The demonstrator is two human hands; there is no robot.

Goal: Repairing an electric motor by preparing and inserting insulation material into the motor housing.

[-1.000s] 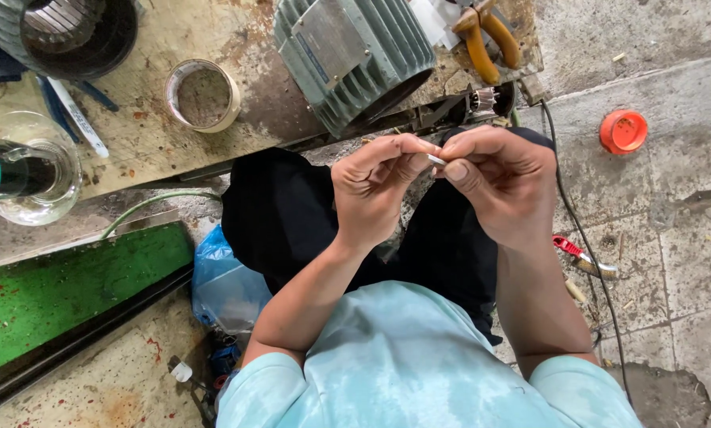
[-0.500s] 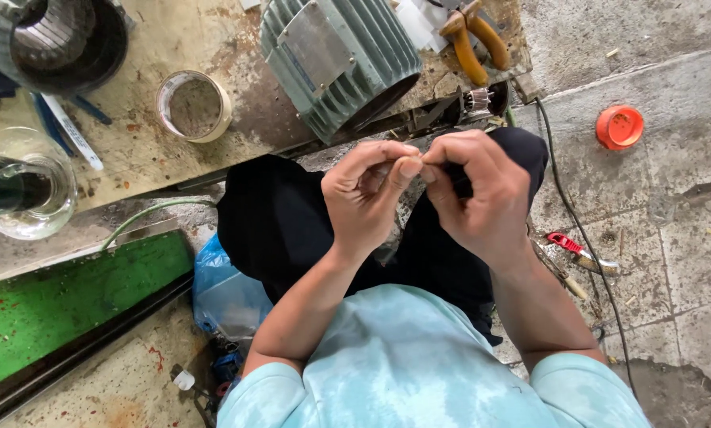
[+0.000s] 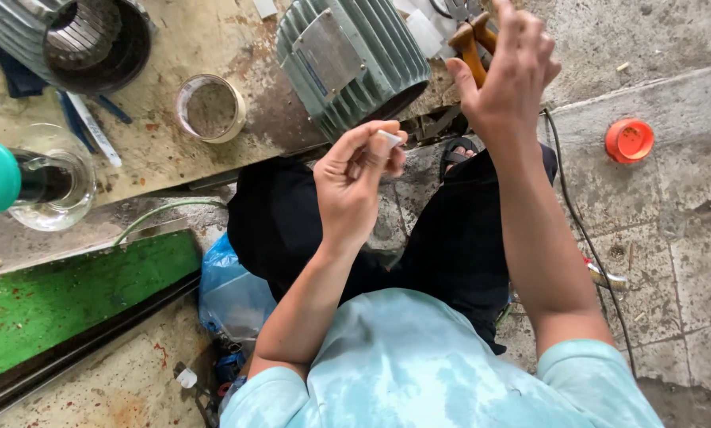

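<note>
My left hand (image 3: 359,178) is raised in front of me and pinches a small white piece (image 3: 389,139) between thumb and fingertips. My right hand (image 3: 510,71) reaches forward with fingers spread and holds nothing, just above a pair of yellow-handled pliers (image 3: 470,43) on the stained workbench (image 3: 189,40). A grey-green finned motor housing (image 3: 347,59) lies on the bench between the two hands. My black trousers (image 3: 292,230) and light blue shirt (image 3: 419,364) fill the lower middle.
A second finned housing (image 3: 78,40) sits at the top left, a round tin (image 3: 209,107) beside it, and a clear bottle with a teal cap (image 3: 22,182) at the left. An orange lid (image 3: 629,140) and a black cable (image 3: 585,238) lie on the concrete floor. A green board (image 3: 70,301) and a blue bag (image 3: 229,293) are at the lower left.
My hands were together, working the small white piece. Now they have parted: the left keeps the piece, and the right has reached up and away toward the pliers.
</note>
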